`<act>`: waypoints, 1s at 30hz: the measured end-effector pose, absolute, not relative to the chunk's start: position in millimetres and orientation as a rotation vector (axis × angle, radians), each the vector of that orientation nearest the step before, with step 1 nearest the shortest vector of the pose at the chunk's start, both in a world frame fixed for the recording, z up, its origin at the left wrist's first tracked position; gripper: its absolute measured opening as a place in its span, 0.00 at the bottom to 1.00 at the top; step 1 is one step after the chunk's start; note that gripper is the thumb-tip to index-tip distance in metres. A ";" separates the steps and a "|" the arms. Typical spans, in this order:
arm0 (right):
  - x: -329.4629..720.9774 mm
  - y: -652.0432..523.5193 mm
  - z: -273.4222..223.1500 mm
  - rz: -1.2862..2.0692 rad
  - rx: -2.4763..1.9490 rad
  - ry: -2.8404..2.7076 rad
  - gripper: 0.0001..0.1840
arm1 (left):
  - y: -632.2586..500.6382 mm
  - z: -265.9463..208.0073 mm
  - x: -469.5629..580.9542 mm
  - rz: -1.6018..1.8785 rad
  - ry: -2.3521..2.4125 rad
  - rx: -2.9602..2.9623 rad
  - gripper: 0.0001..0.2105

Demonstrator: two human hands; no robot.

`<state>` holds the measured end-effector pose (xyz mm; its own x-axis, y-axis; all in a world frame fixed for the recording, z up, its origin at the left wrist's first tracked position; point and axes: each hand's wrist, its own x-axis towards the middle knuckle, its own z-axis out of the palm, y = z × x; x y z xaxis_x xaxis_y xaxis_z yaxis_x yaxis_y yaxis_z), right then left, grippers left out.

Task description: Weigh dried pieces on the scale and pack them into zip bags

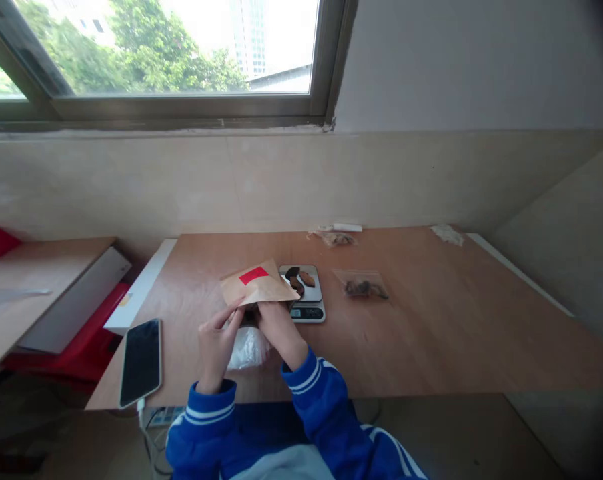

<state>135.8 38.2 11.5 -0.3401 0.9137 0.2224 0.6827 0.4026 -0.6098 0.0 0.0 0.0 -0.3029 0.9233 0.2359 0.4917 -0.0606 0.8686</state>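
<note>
A brown paper bag [276,288] with a red label lies tilted above the desk, its mouth facing me. My left hand [219,337] pinches the near edge of its mouth. My right hand [278,323] reaches into the bag, and its fingers are hidden inside. Just right of the bag, a white digital scale [313,291] carries several dark brown curved slices [296,285] on its plate; the bag and my right hand cover part of the scale. Beneath my hands lies a crumpled clear plastic bag [249,348].
Right of the scale lies a clear zip bag [364,287] with dark pieces. Farther back are another small bag [337,239] and a white stick-like item [347,227]. A phone [141,360] with a cable [142,420] rests at the desk's left edge. White crumpled material [447,234] sits back right.
</note>
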 end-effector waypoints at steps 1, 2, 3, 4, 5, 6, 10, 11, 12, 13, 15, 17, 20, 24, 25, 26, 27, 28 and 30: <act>137.7 34.7 14.5 0.583 -1.387 -2.135 0.24 | 0.3 -0.4 -0.2 1.329 1.776 1.507 0.15; 139.9 31.3 16.8 0.606 -1.416 -2.141 0.22 | 0.5 -0.7 -0.4 1.331 1.765 1.509 0.15; 142.4 27.7 18.5 0.622 -1.430 -2.143 0.21 | 0.8 -0.8 -0.5 1.336 1.759 1.512 0.14; 145.0 24.2 19.5 0.623 -1.425 -2.139 0.19 | 1.0 -0.8 -0.6 1.341 1.759 1.516 0.14; 147.8 20.8 20.1 0.609 -1.399 -2.125 0.18 | 1.2 -0.6 -0.5 1.346 1.764 1.522 0.14; 150.6 17.6 20.5 0.587 -1.361 -2.102 0.17 | 1.4 -0.2 -0.4 1.352 1.769 1.529 0.13; 163.4 6.3 25.9 0.630 -1.147 -1.931 0.12 | 1.7 2.7 0.8 1.361 1.792 1.552 0.13; 167.8 3.7 29.0 0.688 -1.082 -1.869 0.11 | 1.9 3.4 0.9 1.368 1.809 1.546 0.14; 173.1 1.1 32.6 0.753 -1.022 -1.809 0.10 | 2.1 3.9 0.5 1.377 1.830 1.534 0.14; 179.7 -1.2 36.4 0.821 -0.974 -1.760 0.10 | 2.5 4.4 -0.3 1.387 1.855 1.517 0.14; 196.4 -4.4 42.1 0.946 -0.922 -1.702 0.14 | 3.5 5.3 -3.3 1.408 1.906 1.474 0.16; 217.2 -4.6 42.0 1.004 -0.934 -1.659 0.16 | 4.7 6.5 -7.6 1.426 1.946 1.433 0.18; 248.5 1.1 27.3 0.939 -1.081 -1.499 0.16 | 7.0 9.1 -12.3 1.453 1.981 1.387 0.19; 272.3 15.6 -12.8 0.801 -1.286 -1.321 0.17 | 12.2 10.8 -9.4 1.478 1.985 1.376 0.19; 274.1 19.8 -24.4 0.766 -1.318 -1.315 0.17 | 13.7 10.6 -7.7 1.482 1.988 1.376 0.19; 274.6 24.2 -36.0 0.731 -1.347 -1.322 0.16 | 15.0 10.2 -6.1 1.483 1.995 1.375 0.19; 274.1 28.8 -47.2 0.697 -1.374 -1.333 0.16 | 16.1 9.8 -4.9 1.484 2.004 1.373 0.19; 273.1 33.4 -57.7 0.667 -1.397 -1.344 0.15 | 17.0 9.4 -4.3 1.482 2.010 1.373 0.19; 270.1 42.4 -74.9 0.616 -1.415 -1.373 0.14 | 18.2 8.9 -5.3 1.481 2.005 1.377 0.19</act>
